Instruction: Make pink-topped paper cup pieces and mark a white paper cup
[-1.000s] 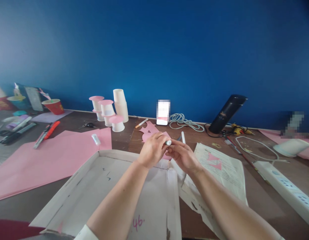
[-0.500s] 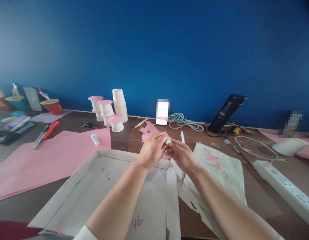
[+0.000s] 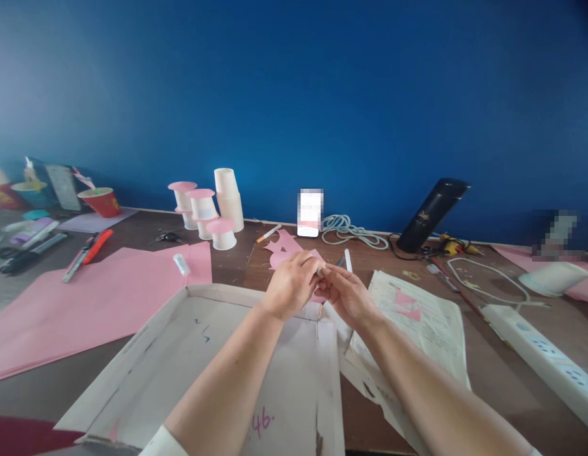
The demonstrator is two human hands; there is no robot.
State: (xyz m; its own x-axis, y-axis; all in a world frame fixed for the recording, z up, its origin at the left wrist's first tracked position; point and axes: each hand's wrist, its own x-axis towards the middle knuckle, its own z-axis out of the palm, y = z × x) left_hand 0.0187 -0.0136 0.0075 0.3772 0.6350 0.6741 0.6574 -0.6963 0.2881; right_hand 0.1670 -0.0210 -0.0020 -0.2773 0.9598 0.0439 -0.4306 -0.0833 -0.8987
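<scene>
My left hand (image 3: 290, 288) and my right hand (image 3: 350, 296) meet above the far right corner of a pale cardboard tray (image 3: 275, 354). Between their fingertips is a small white object (image 3: 320, 271), mostly covered, so its kind does not show. Both hands are closed, fingers pinched around it. Just beyond them lie pink paper scraps (image 3: 285, 244), partly hidden by my left hand. A white stick-shaped thing (image 3: 348, 260) lies behind my right hand. Below my right forearm is a printed sheet (image 3: 436, 332) with pink scraps on it.
Pink paper sheets (image 3: 108, 297) at left carry a red utility knife (image 3: 98, 247) and a small clear tube (image 3: 181, 265). White paper cups (image 3: 230, 212), some with pink discs, stand behind. A phone (image 3: 309, 213) leans on the wall. At right are a black flask (image 3: 429, 218) and a power strip (image 3: 536, 354).
My fingers have shifted slightly around the small white object, and less of it shows now. Both arms stay almost where they were.
</scene>
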